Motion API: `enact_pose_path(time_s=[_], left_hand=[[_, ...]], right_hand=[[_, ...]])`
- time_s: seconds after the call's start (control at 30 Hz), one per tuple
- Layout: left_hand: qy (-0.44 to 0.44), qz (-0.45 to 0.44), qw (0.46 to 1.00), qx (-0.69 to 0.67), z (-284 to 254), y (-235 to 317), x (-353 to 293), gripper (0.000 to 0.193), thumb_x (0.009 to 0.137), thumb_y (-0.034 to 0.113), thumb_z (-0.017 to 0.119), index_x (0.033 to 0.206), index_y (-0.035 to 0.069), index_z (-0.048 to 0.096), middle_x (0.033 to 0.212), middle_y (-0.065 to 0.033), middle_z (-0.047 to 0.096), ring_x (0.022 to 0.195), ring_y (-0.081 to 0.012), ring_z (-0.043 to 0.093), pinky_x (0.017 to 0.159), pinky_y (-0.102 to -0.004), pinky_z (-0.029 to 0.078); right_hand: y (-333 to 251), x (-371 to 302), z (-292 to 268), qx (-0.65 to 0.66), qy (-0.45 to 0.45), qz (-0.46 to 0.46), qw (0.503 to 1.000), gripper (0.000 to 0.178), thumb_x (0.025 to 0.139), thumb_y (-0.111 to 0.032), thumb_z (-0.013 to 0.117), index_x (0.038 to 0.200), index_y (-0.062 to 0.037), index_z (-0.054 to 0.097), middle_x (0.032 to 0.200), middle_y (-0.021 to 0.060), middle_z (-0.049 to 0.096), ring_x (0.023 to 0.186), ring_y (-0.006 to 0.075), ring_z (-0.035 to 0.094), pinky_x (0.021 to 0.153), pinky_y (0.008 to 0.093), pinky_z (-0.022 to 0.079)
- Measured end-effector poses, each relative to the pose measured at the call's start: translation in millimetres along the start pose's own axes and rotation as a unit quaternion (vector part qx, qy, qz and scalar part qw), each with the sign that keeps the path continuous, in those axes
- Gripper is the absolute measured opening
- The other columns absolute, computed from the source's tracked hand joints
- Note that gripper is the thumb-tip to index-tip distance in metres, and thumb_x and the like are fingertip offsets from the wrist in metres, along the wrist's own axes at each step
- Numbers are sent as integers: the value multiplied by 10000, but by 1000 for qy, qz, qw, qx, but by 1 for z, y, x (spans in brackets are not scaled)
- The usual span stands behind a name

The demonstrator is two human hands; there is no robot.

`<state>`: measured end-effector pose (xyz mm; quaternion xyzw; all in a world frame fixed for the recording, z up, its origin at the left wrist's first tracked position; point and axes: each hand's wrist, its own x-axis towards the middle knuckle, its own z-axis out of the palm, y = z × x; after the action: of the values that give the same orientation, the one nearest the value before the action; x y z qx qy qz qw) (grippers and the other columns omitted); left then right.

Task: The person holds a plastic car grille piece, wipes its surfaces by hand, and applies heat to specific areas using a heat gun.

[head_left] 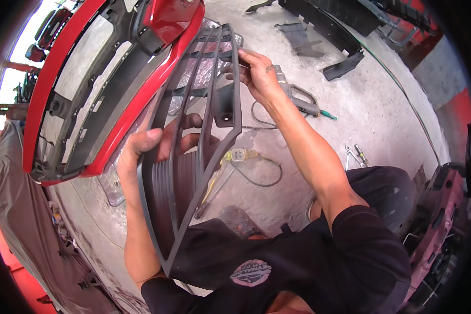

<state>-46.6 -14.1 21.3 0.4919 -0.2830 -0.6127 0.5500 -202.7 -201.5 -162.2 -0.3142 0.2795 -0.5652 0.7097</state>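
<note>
A long black slatted bumper grille (178,201) is held up before me, tilted, its narrow end pointing toward my chest. My left hand (154,144) grips its left side, with the thumb on the outer edge and fingers passing between the slats. Farther away, my right hand (254,73) pinches the grille's right rim, its fingertips partly hidden behind it. Just left of the grille stands a red car bumper (118,154) with black inner mesh and openings, propped over crinkled clear plastic wrap (193,78).
On the concrete floor (309,146) lie a grey tool (301,102) with a green hose fitting, small wrenches (355,156) and a cabled yellowish connector (239,155). Black plastic trim (298,39) lies beyond. A grey cover (21,199) drapes at left; car parts (437,220) stand at right.
</note>
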Motion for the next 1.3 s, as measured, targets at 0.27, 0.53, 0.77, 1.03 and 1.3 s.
enact_pose_path(time_s=[0.27,0.53,0.77,1.03,1.3], left_hand=[[-11,8,1000,8,-4,1,5,811,862,432,523,1435,-134,431,1233,-334,631,918,-416,738,633,-446,649],[7,0,1000,-11,-12,7,4,787,863,427,522,1388,-158,472,1164,-328,663,854,-423,744,557,-445,645],[-38,-61,997,23,-23,1,-2,848,758,230,588,1560,59,371,1089,-170,569,911,-311,643,811,-451,564],[-115,-85,945,295,-72,-62,-7,951,715,-28,587,1611,45,276,1536,-148,450,1440,-227,400,1165,-305,307],[-121,-104,938,309,-88,-95,-7,981,682,-67,540,1612,10,235,1598,-173,364,1505,-250,311,1200,-312,244]], right_hand=[[-11,-13,11,8,-44,-18,999,383,1043,-137,478,1348,74,570,1189,150,696,922,245,734,786,323,609],[-6,-14,14,-8,-46,-13,999,355,1036,-151,517,1313,52,608,1162,119,705,901,203,720,797,316,613],[0,-24,3,-5,25,28,999,318,1018,-205,554,1193,37,663,1099,170,719,865,209,727,746,343,623],[103,-34,-52,-84,54,221,970,241,943,-112,658,1022,115,672,884,193,734,675,268,732,589,371,623],[151,-19,-68,-96,65,270,956,232,959,-87,607,1047,125,644,891,194,705,658,295,705,568,395,627]])
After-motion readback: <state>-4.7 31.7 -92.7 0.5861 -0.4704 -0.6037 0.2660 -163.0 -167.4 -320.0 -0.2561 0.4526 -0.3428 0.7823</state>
